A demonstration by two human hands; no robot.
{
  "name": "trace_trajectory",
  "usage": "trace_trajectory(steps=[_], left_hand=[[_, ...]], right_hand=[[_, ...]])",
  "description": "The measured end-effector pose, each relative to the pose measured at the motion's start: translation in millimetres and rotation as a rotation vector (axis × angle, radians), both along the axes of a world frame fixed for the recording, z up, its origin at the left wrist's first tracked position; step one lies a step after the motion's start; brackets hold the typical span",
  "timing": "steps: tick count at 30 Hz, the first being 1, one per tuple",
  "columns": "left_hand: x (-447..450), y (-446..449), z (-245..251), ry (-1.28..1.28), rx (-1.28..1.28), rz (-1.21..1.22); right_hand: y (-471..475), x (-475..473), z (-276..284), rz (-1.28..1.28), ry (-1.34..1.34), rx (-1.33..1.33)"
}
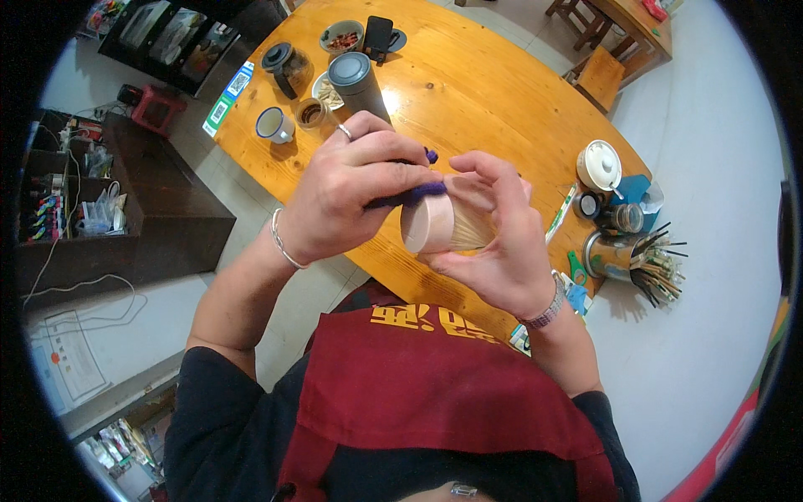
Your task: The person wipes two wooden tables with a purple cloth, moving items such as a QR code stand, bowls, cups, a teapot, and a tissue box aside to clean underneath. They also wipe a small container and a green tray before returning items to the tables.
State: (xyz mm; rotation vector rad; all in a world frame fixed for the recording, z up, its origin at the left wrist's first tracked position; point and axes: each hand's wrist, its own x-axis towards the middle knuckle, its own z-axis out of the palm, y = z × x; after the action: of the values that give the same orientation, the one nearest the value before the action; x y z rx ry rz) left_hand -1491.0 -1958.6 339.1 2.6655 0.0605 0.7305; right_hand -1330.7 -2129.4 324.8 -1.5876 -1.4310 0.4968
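My right hand (515, 245) grips a clear toothpick holder (470, 227), tilted on its side above the table edge. Pale toothpicks fan out inside it. Its light pink round lid (428, 224) faces left, towards my other hand. A dark purple cloth (408, 196) is pinched in my left hand (351, 188), its folded edge lying against the upper rim of the lid. Part of the cloth is hidden behind the left fingers, and the far end of the holder is covered by the right hand.
The wooden table (477, 94) bears a grey flask (357, 81), a glass teapot (287, 66), an enamel mug (275, 125), a glass jar (312, 114) and a bowl of dried food (342, 39). At right stand a lidded white pot (599, 164) and a metal can (605, 254) of chopsticks.
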Motion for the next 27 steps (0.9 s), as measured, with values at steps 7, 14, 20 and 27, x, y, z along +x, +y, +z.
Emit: trace_trajectory(steps=[7, 14, 20, 27], left_hand=[[-4, 3, 0, 0.022, -0.291, -0.052], [-4, -3, 8, -0.061, -0.006, -0.101], [-12, -20, 13, -0.052, 0.38, -0.217], [-2, -11, 15, -0.063, 0.229, -0.181]], right_hand=[[7, 0, 2, 0.021, -0.01, 0.006], [13, -1, 0, 0.066, 0.093, -0.046], [16, -2, -6, 0.031, 0.26, -0.113], [11, 2, 1, 0.011, 0.362, -0.116]])
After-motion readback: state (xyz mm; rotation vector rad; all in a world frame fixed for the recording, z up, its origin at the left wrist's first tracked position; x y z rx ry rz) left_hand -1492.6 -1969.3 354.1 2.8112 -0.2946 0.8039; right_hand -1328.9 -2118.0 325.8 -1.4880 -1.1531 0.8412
